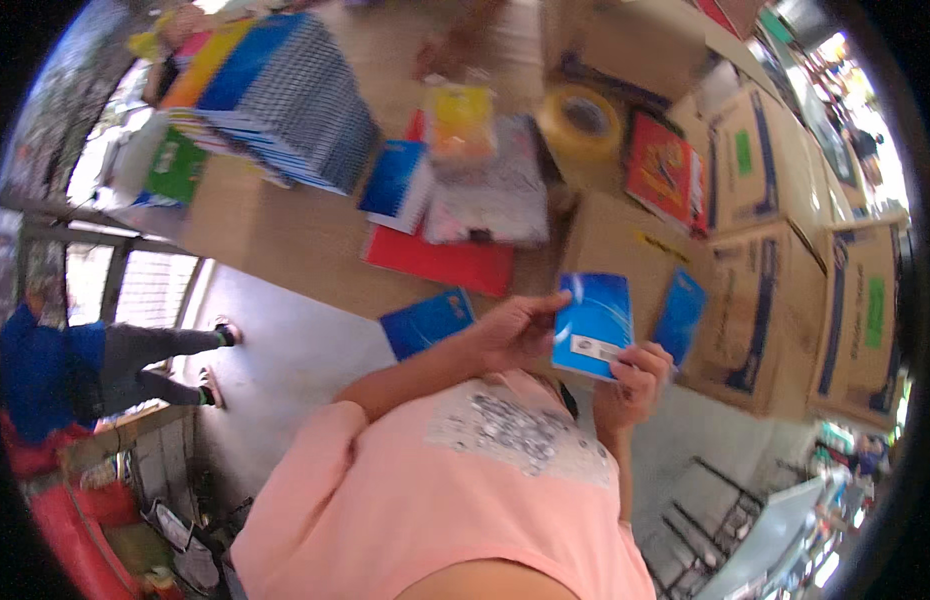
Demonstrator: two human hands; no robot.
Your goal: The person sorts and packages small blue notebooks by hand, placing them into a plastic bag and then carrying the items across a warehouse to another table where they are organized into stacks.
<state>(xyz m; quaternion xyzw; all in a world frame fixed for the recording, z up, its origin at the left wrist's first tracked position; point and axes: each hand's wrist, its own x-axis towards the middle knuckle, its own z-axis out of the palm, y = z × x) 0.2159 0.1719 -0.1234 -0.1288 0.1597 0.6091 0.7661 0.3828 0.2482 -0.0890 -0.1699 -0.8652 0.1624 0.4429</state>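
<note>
A small blue notebook (pixel 597 308) with a white barcode label near its lower edge is held up in front of my chest. My left hand (pixel 517 330) pinches its left side, thumb on the cover. At its lower right corner, the bent fingers of my right hand (pixel 633 385) grip it. Close to my left forearm, another blue notebook (pixel 425 322) lies at the table's edge. A further blue one (pixel 680 315) rests to the right, by the cartons. Beyond my hands is a red notebook (pixel 435 262), partly under a clear plastic packet (pixel 490 195).
A tall stack of notebooks (pixel 300 105) stands at the far left of the brown table (pixel 275 235). Yellow tape (pixel 582 122) and a red book (pixel 663 170) sit beyond the hands. Cardboard boxes (pixel 750 330) crowd the right. A person in blue (pixel 50 365) is at left.
</note>
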